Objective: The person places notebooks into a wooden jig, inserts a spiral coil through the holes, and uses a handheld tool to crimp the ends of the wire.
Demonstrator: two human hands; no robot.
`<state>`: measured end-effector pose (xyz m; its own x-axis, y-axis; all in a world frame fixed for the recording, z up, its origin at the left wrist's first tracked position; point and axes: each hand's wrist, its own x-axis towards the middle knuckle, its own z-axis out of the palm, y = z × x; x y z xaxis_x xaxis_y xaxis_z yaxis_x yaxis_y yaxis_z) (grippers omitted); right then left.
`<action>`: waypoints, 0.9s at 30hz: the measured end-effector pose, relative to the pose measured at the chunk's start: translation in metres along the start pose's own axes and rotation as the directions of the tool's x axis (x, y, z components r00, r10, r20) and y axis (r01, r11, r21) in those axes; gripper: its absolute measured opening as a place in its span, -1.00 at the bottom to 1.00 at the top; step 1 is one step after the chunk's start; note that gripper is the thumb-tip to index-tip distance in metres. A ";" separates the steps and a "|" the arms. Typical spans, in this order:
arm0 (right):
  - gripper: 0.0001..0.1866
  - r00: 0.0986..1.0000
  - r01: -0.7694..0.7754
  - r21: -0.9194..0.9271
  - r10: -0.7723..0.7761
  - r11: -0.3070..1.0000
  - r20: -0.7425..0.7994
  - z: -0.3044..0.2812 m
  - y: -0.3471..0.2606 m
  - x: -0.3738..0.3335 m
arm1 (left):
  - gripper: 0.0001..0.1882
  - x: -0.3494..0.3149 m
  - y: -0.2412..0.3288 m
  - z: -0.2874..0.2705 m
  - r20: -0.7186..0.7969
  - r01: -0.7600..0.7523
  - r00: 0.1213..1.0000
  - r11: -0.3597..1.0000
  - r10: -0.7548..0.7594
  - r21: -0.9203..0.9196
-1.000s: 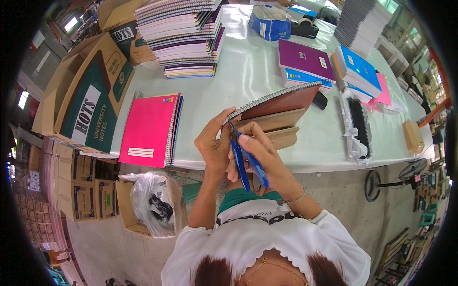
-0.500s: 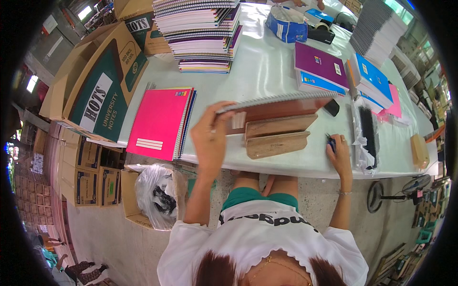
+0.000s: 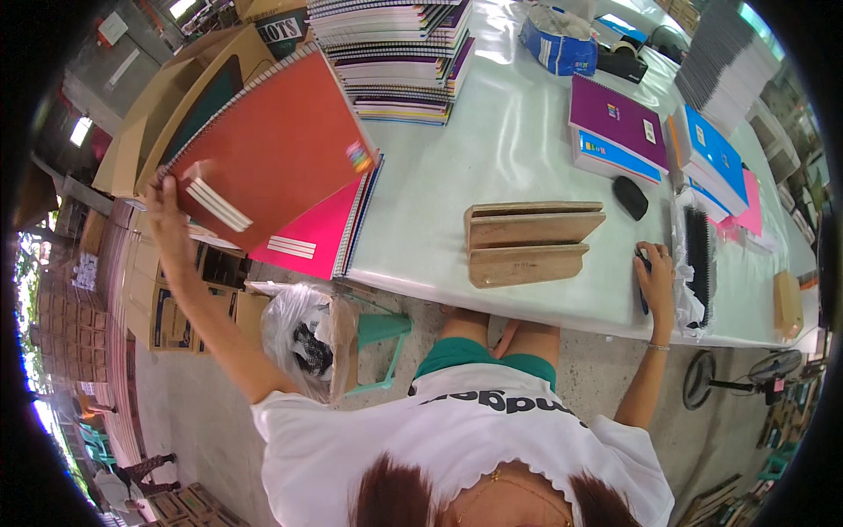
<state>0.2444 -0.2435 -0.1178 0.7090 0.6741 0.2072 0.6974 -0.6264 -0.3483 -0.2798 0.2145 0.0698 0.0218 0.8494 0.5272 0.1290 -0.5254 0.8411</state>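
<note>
My left hand (image 3: pixel 167 220) grips a red-brown spiral notebook (image 3: pixel 272 145) by its lower left corner. The notebook is tilted over a pink spiral notebook (image 3: pixel 318 230), which lies on top of others at the table's left edge. It also covers part of an open carton. On the right, my right hand (image 3: pixel 656 277) rests on the table, closed around a slim dark-blue-handled tool (image 3: pixel 644 303) whose kind I cannot make out. Between my hands stands a slotted wooden holder (image 3: pixel 527 263) with no notebook in it.
A tall stack of spiral notebooks (image 3: pixel 395 70) stands behind the held one. A black mouse-shaped object (image 3: pixel 630 198), purple and blue notebooks (image 3: pixel 619 123) and a tray of black coils (image 3: pixel 698 263) are to the right. Below the table's left edge sits a plastic-lined carton (image 3: pixel 303 338).
My left hand has carried the red-brown notebook from above the wooden holder to the left, over the pink notebook. My right hand still holds the tool on the table.
</note>
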 end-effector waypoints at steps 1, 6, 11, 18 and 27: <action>-0.67 1.000 -0.003 0.009 0.003 1.000 0.012 -0.002 0.002 -0.001 | -0.65 0.015 0.009 0.000 0.068 -0.045 0.997 0.999 0.045 0.009; -0.73 1.000 0.014 0.008 -0.014 1.000 -0.017 -0.007 0.010 -0.002 | -0.70 0.090 0.017 0.029 0.419 -0.307 0.873 0.949 0.249 0.075; -0.75 0.998 -0.022 0.116 0.016 0.993 0.058 -0.012 0.006 0.004 | -0.67 0.108 -0.014 0.105 0.771 -0.392 0.586 0.920 0.250 -0.001; -0.74 0.994 -0.071 0.137 0.059 0.988 0.087 -0.017 0.007 0.006 | 0.01 -0.049 -0.096 0.179 0.731 -0.433 0.492 0.596 -0.473 0.677; -0.81 0.974 0.183 0.123 -0.163 0.975 -0.158 -0.026 -0.013 0.055 | -0.19 -0.071 -0.146 0.178 0.680 -0.427 0.689 0.618 -0.251 0.661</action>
<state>0.2767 -0.2084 -0.0776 0.5936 0.6967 0.4029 0.7971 -0.4397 -0.4139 -0.1240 0.2393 -0.1120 0.6565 0.7511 0.0703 0.7254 -0.6540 0.2146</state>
